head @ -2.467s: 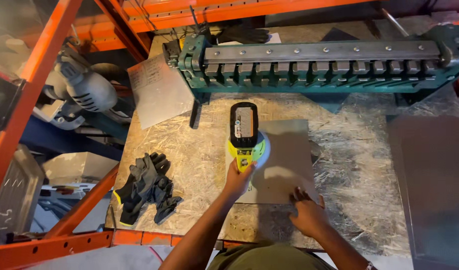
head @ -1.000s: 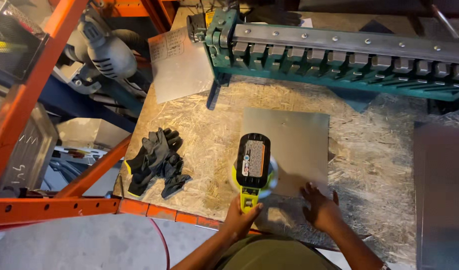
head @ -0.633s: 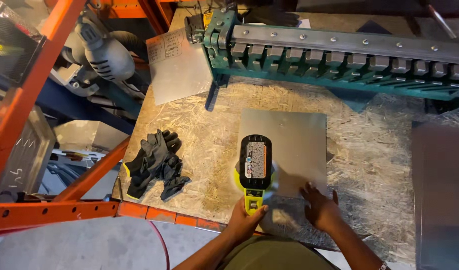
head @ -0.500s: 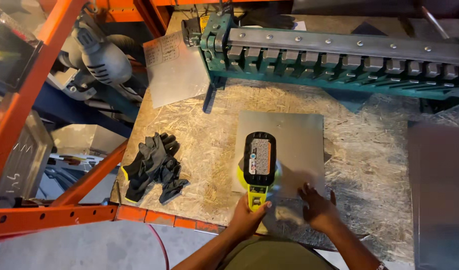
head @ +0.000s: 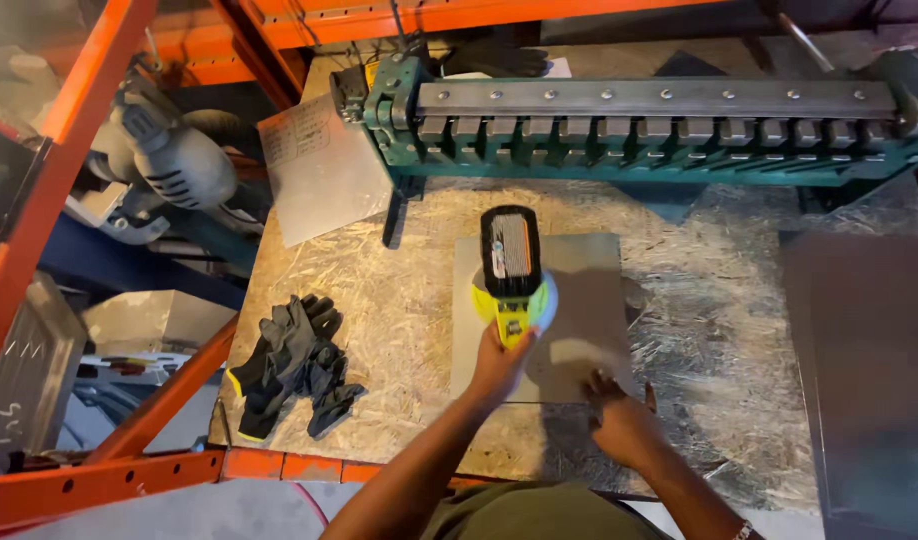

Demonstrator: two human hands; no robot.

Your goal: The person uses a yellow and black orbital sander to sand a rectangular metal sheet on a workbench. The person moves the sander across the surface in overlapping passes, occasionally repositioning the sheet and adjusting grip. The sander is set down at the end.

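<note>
Left hand [head: 499, 362]: closed around the yellow handle of a cordless power tool [head: 512, 262], black battery end up and pointing away from the person, its round yellow-rimmed head resting on the metal sheet [head: 579, 300]; right hand [head: 617, 425]: fingers spread and pressed flat on the near edge of the same sheet, holding nothing, pinning it down; the sheet lies flat on the chipboard bench top [head: 379, 330], about midway between the person and the green bending machine [head: 639, 125]; step in hand, by the look of it: working the sheet's surface with the tool while the other hand steadies it; a next pass would seem to call for level pressure and the flat hand kept well apart from the tool head; pair of dark work gloves [head: 294, 365] lying unused to the left on the bench top; second, smaller metal plate [head: 324, 170] leaning by the machine's left end; grey power tool [head: 164, 160] on the lower shelf; orange rack beams [head: 99, 480] framing the bench.
</note>
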